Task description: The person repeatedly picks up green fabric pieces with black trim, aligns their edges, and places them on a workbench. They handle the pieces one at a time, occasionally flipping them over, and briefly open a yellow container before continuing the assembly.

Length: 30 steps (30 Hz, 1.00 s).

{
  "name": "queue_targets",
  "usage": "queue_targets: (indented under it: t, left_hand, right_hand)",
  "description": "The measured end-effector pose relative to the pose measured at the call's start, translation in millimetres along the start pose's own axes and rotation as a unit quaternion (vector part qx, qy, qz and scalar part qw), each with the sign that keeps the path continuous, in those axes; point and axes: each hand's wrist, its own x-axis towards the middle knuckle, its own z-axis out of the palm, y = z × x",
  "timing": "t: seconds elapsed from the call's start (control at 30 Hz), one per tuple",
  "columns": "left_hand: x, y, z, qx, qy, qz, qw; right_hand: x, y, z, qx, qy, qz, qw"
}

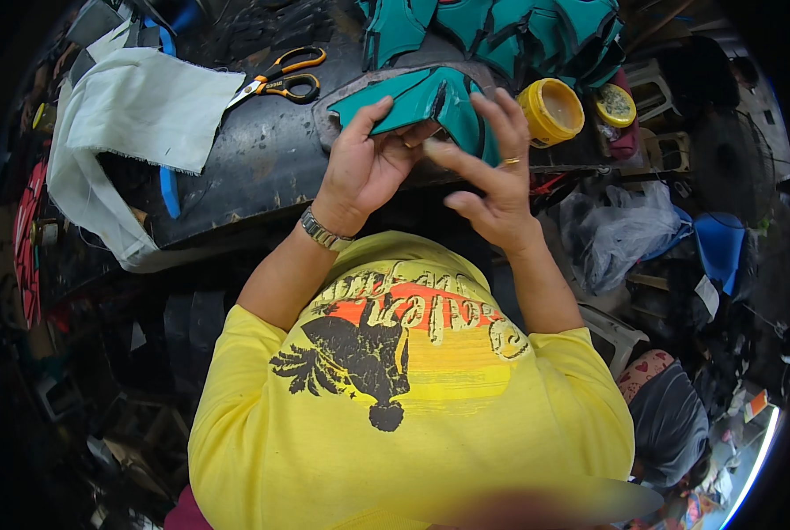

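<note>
A teal shoe upper (395, 97) with black seams and edging is held over the near edge of the dark table. My left hand (364, 172) grips its left part, with the thumb on top and the other fingers curled underneath, partly hidden. My right hand (501, 185), a ring on one finger, is at the piece's right side with fingers apart. Its index finger points at the underside near the black seam and is slightly blurred. Whether it touches the piece, I cannot tell.
More teal uppers (501, 35) are heaped at the back. Orange-and-black scissors (280, 78) and white cloth (148, 97) lie left on the dark table (254, 168). Right are an open yellow tub (551, 113), a smaller yellow-rimmed container (616, 106) and a clear plastic bag (616, 234).
</note>
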Motion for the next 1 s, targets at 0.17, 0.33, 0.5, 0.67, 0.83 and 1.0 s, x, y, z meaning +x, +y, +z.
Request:
queue_targets:
  t: [0.17, 0.33, 0.5, 0.67, 0.83, 1.0]
  left_hand:
    - [-3.3, 1.7, 0.9, 0.008, -0.006, 0.001, 1.000]
    - [-3.8, 0.1, -7.8, -0.028, -0.030, -0.014, 0.999]
    - [-6.5, 5.2, -8.7, 0.004, 0.026, -0.002, 1.000]
    - [-10.4, 8.9, 8.8, 0.187, 0.075, 0.019, 0.979]
    - [-16.1, 5.3, 17.5, 0.237, 0.059, 0.076, 0.967]
    - [-17.6, 3.2, 13.3, 0.312, 0.086, 0.036, 0.946]
  right_hand:
    - [9.4, 7.8, -1.6, 0.089, 0.076, 0.110, 0.987]
    - [4.7, 5.1, 14.9, -0.137, -0.002, 0.070, 0.988]
    - [-0.6, -12.1, 8.1, -0.090, -0.022, -0.054, 0.994]
    - [16.5, -2.7, -4.2, 0.219, 0.154, 0.141, 0.953]
    - [24.8, 1.1, -0.7, 0.535, 0.056, 0.338, 0.772]
    - [22.3, -2.2, 3.8, 0.606, 0.043, 0.344, 0.716]
